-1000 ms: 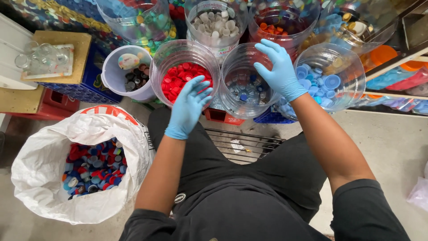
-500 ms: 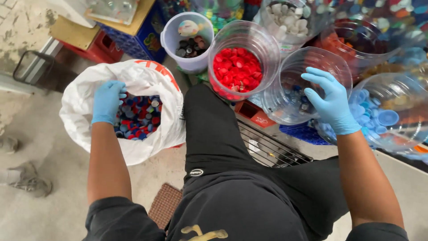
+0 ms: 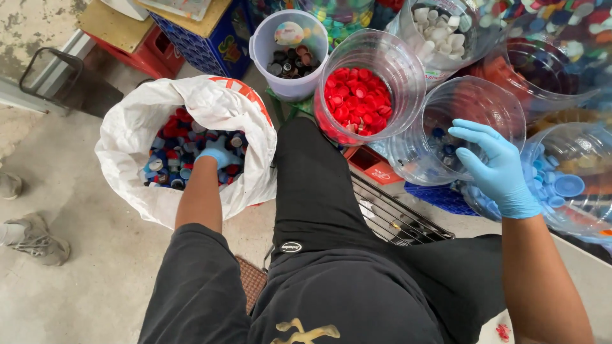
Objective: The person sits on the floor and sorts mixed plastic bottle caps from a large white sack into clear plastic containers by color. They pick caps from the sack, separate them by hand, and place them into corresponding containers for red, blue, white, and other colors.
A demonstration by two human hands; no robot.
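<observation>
While the white sack (image 3: 137, 137) stands on the floor by my left leg, mouth gaping upward and its opening longest from near side to far, my left hand (image 3: 218, 157) is sunk among its mixed bottle caps (image 3: 171, 159); I cannot tell its grip. My right hand (image 3: 498, 167), fingers loosely spread and empty, hovers well apart over the clear jar (image 3: 440, 137) beside the red-cap jar (image 3: 360, 95).

— What's the ground like down there?
— Bare grey concrete floor (image 3: 76, 255), stained and scuffed, in flat even daylight.
— Anything standing at the top left?
— A blue plastic crate (image 3: 204, 44) beside a red crate (image 3: 137, 60), with a wooden board (image 3: 121, 22) lying across them.
— And further left?
— A metal frame (image 3: 48, 70) on the floor, and someone else's grey shoe (image 3: 35, 239) at the edge.
</observation>
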